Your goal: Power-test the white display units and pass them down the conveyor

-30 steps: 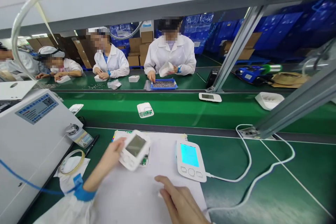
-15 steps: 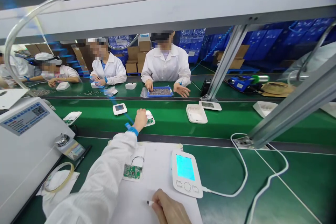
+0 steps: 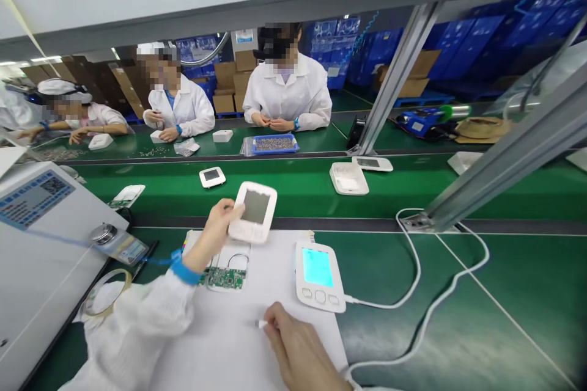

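Note:
My left hand (image 3: pixel 214 233) grips a white device shell with a dark grey screen (image 3: pixel 253 211), held just above the far edge of the white sheet (image 3: pixel 238 342). Below it a green circuit board in a white tray (image 3: pixel 225 273) lies on the sheet. To the right sits a white monitor with a lit cyan screen (image 3: pixel 318 275), its white cable (image 3: pixel 415 293) running off to the right. My right hand (image 3: pixel 298 351) rests low on the sheet, fingers pinched on a small white plug end (image 3: pixel 262 323).
The green conveyor belt (image 3: pixel 298 192) carries a small white unit (image 3: pixel 212 176), an open shell (image 3: pixel 348 178) and another board tray (image 3: pixel 127 195). A grey machine (image 3: pixel 41 238) and a tape ring (image 3: pixel 106 290) stand on the left. Workers in white coats sit across, by a blue parts tray (image 3: pixel 274 145).
My left hand put down the opened unit with the board on the sheet, reached to the belt, and came back holding a white shell. My right hand stayed low on the sheet.

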`<state>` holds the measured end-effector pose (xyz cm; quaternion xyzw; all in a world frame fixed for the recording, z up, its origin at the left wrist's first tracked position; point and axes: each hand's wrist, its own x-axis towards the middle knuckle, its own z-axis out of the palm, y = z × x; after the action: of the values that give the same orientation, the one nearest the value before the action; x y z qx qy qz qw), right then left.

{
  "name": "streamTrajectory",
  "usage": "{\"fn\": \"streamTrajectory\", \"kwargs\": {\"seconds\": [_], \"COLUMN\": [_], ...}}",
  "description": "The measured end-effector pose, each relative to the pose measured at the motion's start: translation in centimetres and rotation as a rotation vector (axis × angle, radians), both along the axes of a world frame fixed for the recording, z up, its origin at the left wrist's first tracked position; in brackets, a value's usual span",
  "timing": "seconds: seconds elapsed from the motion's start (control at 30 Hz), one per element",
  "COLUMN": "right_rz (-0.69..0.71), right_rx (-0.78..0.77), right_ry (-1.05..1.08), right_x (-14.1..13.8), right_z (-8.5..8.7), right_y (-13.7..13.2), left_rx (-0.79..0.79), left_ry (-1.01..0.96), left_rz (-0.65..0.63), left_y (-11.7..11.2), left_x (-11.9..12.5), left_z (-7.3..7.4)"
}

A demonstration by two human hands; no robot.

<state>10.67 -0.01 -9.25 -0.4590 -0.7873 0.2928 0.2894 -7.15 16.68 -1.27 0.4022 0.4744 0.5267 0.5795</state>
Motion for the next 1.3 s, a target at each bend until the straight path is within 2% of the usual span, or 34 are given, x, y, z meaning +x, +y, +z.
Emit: {"fn": "streamTrajectory", "kwargs": {"seconds": [0.13, 0.2, 0.27, 0.47, 1.03, 1.3], "right_rz": [-0.078, -0.069, -0.034, -0.005, -0.025, -0.038], "right_rx": [-0.026, -0.033, -0.05, -0.017, -0.044, 0.096], "right_ry": [0.15, 0.181, 0.18, 0.191, 0.134, 0.056], "right_x": [0.2, 0.2, 0.1, -0.1, 0.0, -0.1], "right_z": [1.7, 2.1, 2.3, 2.4, 2.6, 2.2], "right_y": [-0.3, -0.4, -0.6, -0.8, -0.8, -0.9], "left_rx": [-0.103, -0.136, -0.159, -0.188, -0.132, -0.123], "left_ry": [-0.071, -0.108, -0.137, -0.19, -0.166, -0.133], "left_rz": [0.061, 0.121, 0.17, 0.228, 0.249, 0.25], "left_y": [-9.4, -12.2, -13.6, -13.8, -13.9, -14.2], "left_x": [-1.7, -1.8, -1.8, -1.5, -1.8, -1.6], "left_z": [-1.3, -1.9, -2.3, -3.2, -3.0, -3.0]}}
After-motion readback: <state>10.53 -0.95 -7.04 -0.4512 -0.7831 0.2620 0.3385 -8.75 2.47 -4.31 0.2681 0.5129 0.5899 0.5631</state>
